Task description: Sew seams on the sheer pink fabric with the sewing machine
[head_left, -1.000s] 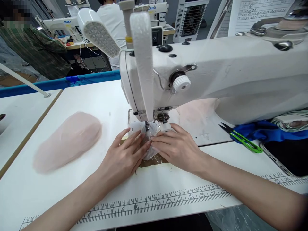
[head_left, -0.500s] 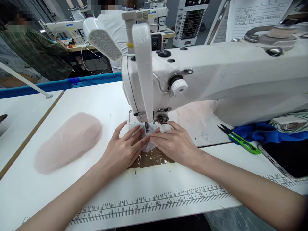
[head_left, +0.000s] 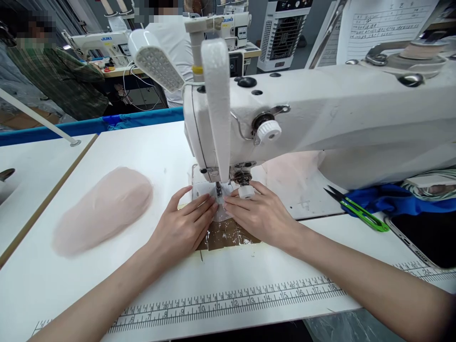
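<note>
at the far left, beyond the table (head_left: 171,147), a person in a green plaid shirt (head_left: 71,85) is seated. a slanted white rod (head_left: 39,114) meets the table's surface, and along the near edge a printed ruler (head_left: 228,304) runs rightward. a pale pink sheer piece (head_left: 103,209) with a rounded outline lies flat on the table, well apart from the hands. next comes the left hand (head_left: 187,218), palm down, most fingers side by side and one spread outward; its fingertips rest on a small sheer cloth (head_left: 222,214). its thumb is hidden, so whether it grips the cloth cannot be told. that cloth lies at the presser foot (head_left: 218,191) of a white sewing machine (head_left: 320,104), between the two hands, with a shiny brown patch (head_left: 228,235) on the near side of it. just right is the right hand (head_left: 261,213), fingers bent and close together, tips on the cloth's right side; a firm pinch cannot be made out. behind it, under the machine's arm, lies more pale pink fabric (head_left: 292,168). farther right, green-handled snips (head_left: 359,211) lie partly on a blue cloth (head_left: 395,199), near a dark-screened phone (head_left: 427,237).
</note>
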`<state>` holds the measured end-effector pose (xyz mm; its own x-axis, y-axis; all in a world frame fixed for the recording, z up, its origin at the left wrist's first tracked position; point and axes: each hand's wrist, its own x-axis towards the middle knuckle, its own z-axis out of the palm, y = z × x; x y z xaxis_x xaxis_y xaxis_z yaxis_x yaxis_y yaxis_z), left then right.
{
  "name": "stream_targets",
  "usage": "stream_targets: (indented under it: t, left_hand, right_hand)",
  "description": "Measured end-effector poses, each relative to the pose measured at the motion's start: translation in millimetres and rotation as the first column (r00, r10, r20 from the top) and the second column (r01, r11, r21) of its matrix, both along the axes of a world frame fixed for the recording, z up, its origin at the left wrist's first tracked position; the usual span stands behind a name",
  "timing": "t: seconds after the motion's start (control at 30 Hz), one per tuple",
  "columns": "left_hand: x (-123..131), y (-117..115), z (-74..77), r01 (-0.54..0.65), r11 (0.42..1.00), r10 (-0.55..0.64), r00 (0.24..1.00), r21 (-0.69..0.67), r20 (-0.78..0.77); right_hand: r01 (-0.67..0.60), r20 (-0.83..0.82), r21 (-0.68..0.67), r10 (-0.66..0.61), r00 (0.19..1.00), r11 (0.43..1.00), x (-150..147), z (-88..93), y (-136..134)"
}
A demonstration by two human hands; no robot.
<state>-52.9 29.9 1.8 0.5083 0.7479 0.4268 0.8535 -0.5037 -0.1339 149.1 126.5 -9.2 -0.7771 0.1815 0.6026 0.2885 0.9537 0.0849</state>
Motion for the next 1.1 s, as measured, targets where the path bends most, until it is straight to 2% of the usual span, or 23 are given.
stream_targets:
  t: [0.7, 1.1]
  left_hand:
    - [-3, 11, -1.9, -0.007, 1.000, 0.006, 0.999, 0.025, 0.031]
    - [-2, 14, -0.9, -0.027, 0.999, 0.027, 1.000, 0.036, 0.012]
  right_hand:
    - [0.036, 0.077, 0.087, -0.043, 0.996, 0.996, -5, 1.4, 5]
    - [0.072, 0.146, 0.062, -0.081, 0.986, 0.995, -5, 3.8, 7]
